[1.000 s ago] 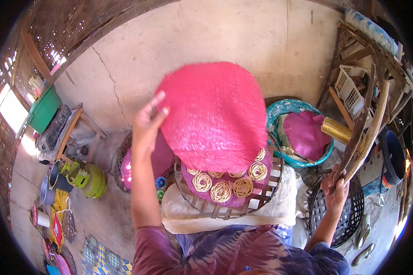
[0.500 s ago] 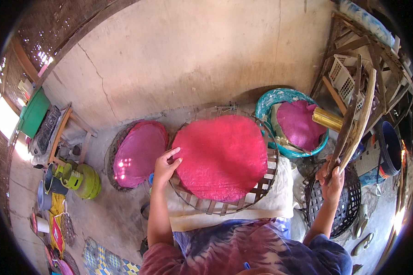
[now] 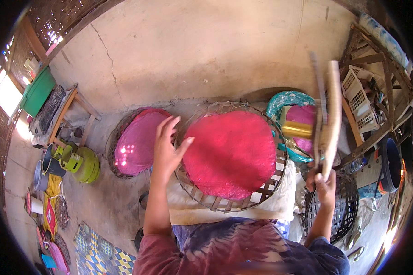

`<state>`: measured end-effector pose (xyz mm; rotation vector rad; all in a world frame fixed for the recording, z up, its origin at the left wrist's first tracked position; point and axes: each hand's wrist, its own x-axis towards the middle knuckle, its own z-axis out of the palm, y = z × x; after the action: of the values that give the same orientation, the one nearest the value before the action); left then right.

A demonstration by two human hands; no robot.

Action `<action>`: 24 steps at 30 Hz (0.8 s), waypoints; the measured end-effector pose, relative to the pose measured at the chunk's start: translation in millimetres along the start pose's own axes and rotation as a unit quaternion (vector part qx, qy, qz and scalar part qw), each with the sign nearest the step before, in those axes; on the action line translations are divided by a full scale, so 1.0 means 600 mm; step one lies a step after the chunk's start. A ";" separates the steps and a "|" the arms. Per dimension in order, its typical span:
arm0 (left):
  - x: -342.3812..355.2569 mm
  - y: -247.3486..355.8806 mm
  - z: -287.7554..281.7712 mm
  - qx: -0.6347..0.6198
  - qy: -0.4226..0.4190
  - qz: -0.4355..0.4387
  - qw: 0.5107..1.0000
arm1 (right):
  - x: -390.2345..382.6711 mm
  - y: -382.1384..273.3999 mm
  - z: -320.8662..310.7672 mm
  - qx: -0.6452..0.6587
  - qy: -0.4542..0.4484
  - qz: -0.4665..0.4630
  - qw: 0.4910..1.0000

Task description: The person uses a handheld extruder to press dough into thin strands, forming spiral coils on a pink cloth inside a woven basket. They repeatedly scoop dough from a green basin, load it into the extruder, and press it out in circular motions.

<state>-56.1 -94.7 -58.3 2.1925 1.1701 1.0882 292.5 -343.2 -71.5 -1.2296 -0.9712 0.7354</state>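
A flat, round red mass like dough (image 3: 231,156) lies on an open-weave bamboo tray (image 3: 211,202) in front of me. Beside its left edge is my left hand (image 3: 168,145), open with fingers apart and holding nothing. My right hand (image 3: 323,185) is closed around the lower ends of two long wooden sticks (image 3: 331,123), which stand nearly upright and are blurred by motion. A shiny gold cylinder (image 3: 297,129) juts out to the left of the sticks; how it is joined to them is hidden.
Left of the tray, a purple-pink mass (image 3: 140,144) fills a round basket. A teal basin (image 3: 280,103) with more pink material stands behind the sticks. Beneath my right hand is a black woven basket (image 3: 344,211). Farther left are a green gas cylinder (image 3: 88,165) and a wooden bench (image 3: 62,114).
My right hand has swung the sticks left and more upright, and the gold cylinder has shifted left with them. My left hand has risen with its fingers spread. The view has shifted slightly.
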 end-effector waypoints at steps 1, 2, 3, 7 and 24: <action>0.004 0.027 0.001 -0.119 -0.005 0.021 0.993 | 0.005 -0.003 0.011 0.003 -0.038 0.037 0.999; 0.001 0.054 0.009 -0.129 -0.103 0.045 0.985 | 0.013 -0.004 0.024 0.008 -0.098 0.079 0.992; -0.003 0.075 0.019 -0.140 -0.178 0.098 0.969 | 0.023 -0.004 0.038 0.020 -0.164 0.106 0.980; 0.000 0.103 0.064 -0.209 -0.396 0.111 0.887 | 0.073 -0.001 0.089 0.076 -0.414 0.200 0.885; 0.172 -0.013 -0.065 -0.832 0.053 -0.007 0.552 | 0.281 -0.086 0.266 -0.044 -0.528 0.341 0.776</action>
<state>-56.5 -4.3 5.4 0.5133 -0.1668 1.3249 217.7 -137.1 21.3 -1.2213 -1.4533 2.1322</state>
